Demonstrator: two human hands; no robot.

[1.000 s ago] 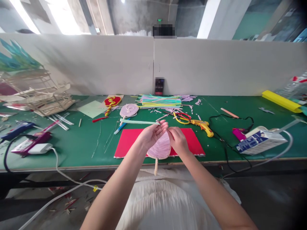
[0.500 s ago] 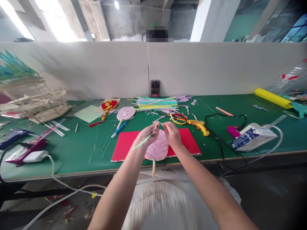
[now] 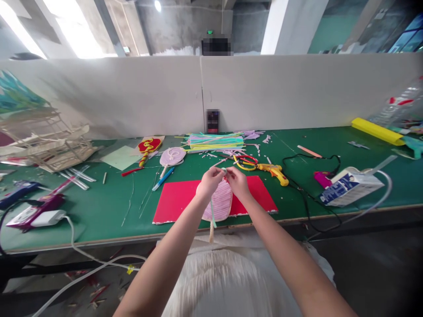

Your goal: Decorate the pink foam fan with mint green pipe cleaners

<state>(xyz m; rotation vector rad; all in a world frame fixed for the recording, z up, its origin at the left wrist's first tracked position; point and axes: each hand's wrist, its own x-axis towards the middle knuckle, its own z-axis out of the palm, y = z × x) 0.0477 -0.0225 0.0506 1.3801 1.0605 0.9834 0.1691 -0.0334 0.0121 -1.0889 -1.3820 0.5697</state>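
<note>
My left hand (image 3: 211,181) and my right hand (image 3: 237,181) are close together, both with fingers pinched on a thin pale green strip (image 3: 213,213). Its upper end is curled between my fingertips, and its tail hangs down below my left hand. Under my hands lies a pink leaf-shaped fan (image 3: 220,200) with slanting ribs and a pale handle (image 3: 211,232) that reaches past the table edge. The fan rests on a red board (image 3: 178,200), its upper part partly covered by my hands.
Beyond my hands lie a bundle of coloured strips (image 3: 216,141), scissors (image 3: 246,162) and a yellow glue gun (image 3: 273,173). A blue pen (image 3: 163,178), a round pink fan (image 3: 172,156) and a red fan (image 3: 149,145) are left of them. A carton (image 3: 352,189) stands right, with cables (image 3: 306,204) nearby.
The green strip's free tail has swung from pointing left across my left wrist to hanging down over the fan. My left hand has turned, and its fingers now meet the right hand's fingertips.
</note>
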